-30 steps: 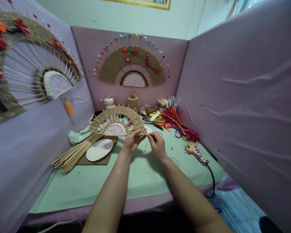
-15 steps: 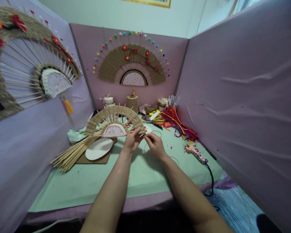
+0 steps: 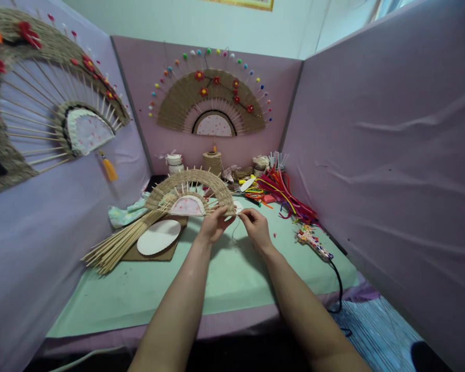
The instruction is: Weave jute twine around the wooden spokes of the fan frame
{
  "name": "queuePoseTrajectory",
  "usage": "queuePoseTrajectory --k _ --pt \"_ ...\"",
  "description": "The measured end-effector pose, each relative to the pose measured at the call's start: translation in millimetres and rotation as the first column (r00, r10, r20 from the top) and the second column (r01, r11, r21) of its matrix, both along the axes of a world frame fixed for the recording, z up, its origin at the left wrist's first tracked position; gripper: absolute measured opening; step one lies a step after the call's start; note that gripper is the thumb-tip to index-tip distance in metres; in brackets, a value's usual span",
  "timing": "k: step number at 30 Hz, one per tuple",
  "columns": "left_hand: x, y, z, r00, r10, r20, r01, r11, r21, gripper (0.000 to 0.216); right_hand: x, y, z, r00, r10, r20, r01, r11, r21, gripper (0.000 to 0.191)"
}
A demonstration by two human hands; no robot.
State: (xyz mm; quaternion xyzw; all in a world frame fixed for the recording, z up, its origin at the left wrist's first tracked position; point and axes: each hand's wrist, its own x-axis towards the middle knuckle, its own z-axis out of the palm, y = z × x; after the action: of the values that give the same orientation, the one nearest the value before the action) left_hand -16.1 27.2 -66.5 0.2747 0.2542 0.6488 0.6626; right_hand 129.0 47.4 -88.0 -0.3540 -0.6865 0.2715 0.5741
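A half-round fan (image 3: 196, 178) of woven twine on thin sticks, with a pale patterned half-circle (image 3: 188, 205) at its base, stands tilted above the table. My left hand (image 3: 216, 226) is closed around its lower right corner. Just to the right, my right hand (image 3: 258, 230) is closed in a pinch beside that corner, on what looks like a strand of twine. A thin length of twine (image 3: 234, 233) hangs in a loop between the two hands. The fingertips are too small to show exactly how the strand is gripped.
A bundle of sticks (image 3: 127, 240) and a white oval card (image 3: 158, 237) lie at left on cardboard. Behind stands a twine spool (image 3: 212, 164). Pipe cleaners (image 3: 282, 194) and a corded glue gun (image 3: 313, 243) are at right. Finished fans hang on the partitions (image 3: 217, 98).
The fan and my left hand have shifted slightly right. My right hand has drawn a little away from the fan's corner, and the twine loop on the table has shrunk.
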Motion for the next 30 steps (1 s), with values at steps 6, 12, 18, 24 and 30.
queuePoseTrajectory --k 6,12,18,24,30 --pt "0 -4 0.1 0.986 -0.162 -0.045 0.159 0.986 -0.059 0.018 9 0 4.6 0.996 -0.082 0.037 0.077 0.988 0.133 0.017" --pt "-2 -4 0.7 0.970 -0.234 -0.073 0.227 0.970 -0.089 0.017 9 1 3.1 0.992 -0.121 0.020 0.117 0.980 0.163 0.017" --pt "-4 -1 0.6 0.985 -0.152 -0.079 0.147 0.986 -0.076 0.020 10 3 1.6 0.990 -0.142 0.024 0.137 0.977 0.162 0.017" --pt "-4 1 0.8 0.991 -0.060 -0.118 0.051 0.995 -0.080 0.018 13 0 8.2 0.993 -0.092 0.079 0.071 0.970 0.234 0.013" --pt "-1 0 -2.2 0.971 -0.153 -0.185 0.140 0.987 -0.079 0.018 16 3 7.9 0.993 -0.089 0.082 0.072 0.979 0.192 0.015"
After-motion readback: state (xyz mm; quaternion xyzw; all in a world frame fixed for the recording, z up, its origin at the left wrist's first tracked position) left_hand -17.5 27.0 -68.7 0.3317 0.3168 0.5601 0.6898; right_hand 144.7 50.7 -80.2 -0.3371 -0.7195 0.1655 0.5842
